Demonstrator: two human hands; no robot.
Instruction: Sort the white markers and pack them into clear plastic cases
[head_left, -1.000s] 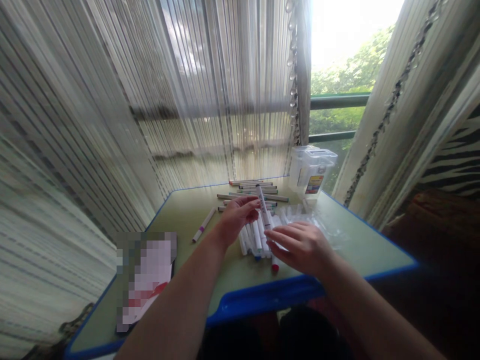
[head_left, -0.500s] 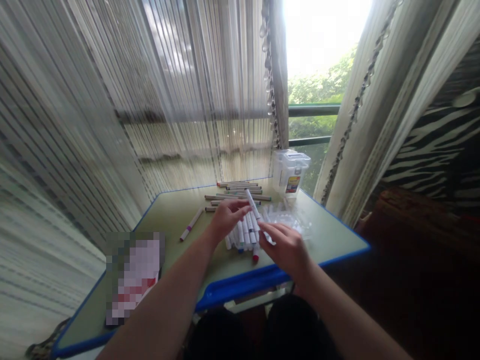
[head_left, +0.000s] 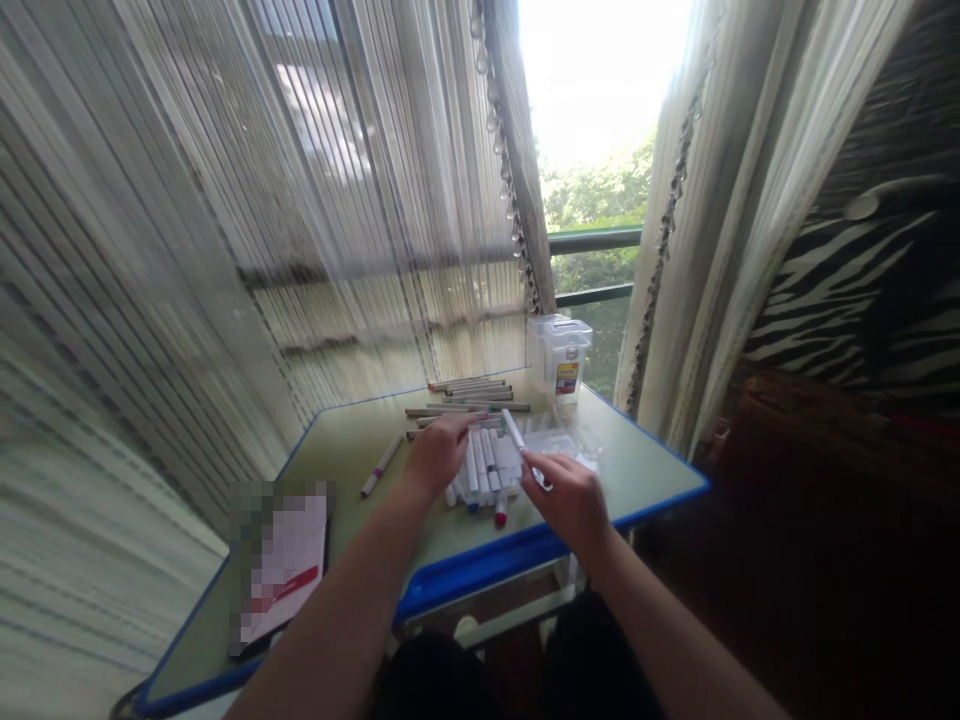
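Observation:
A white marker [head_left: 514, 429] is pinched at its lower end by my right hand [head_left: 568, 495], its other end tilted up and away from me. My left hand [head_left: 441, 450] hovers or rests over the left side of a pile of white markers [head_left: 482, 465], its fingers stretched out to the right with no marker visible in them. Whether the fingertips touch the markers below cannot be made out. At the near edge of the pile, a marker with a red end [head_left: 500, 518] sticks out toward me.
Several grey-white markers [head_left: 469, 395] lie in rows at the back of the table [head_left: 337, 440]. A purple-banded marker [head_left: 382, 465] lies alone at left. A clear plastic box [head_left: 561, 360] stands at back right, with clear plastic pieces [head_left: 574, 445] before it. A blurred-out tablet-like object [head_left: 289, 565] lies front left.
My left hand has let go of the marker's upper end and moved a little to the left. The marker now stays in my right hand alone. The camera view has shifted slightly.

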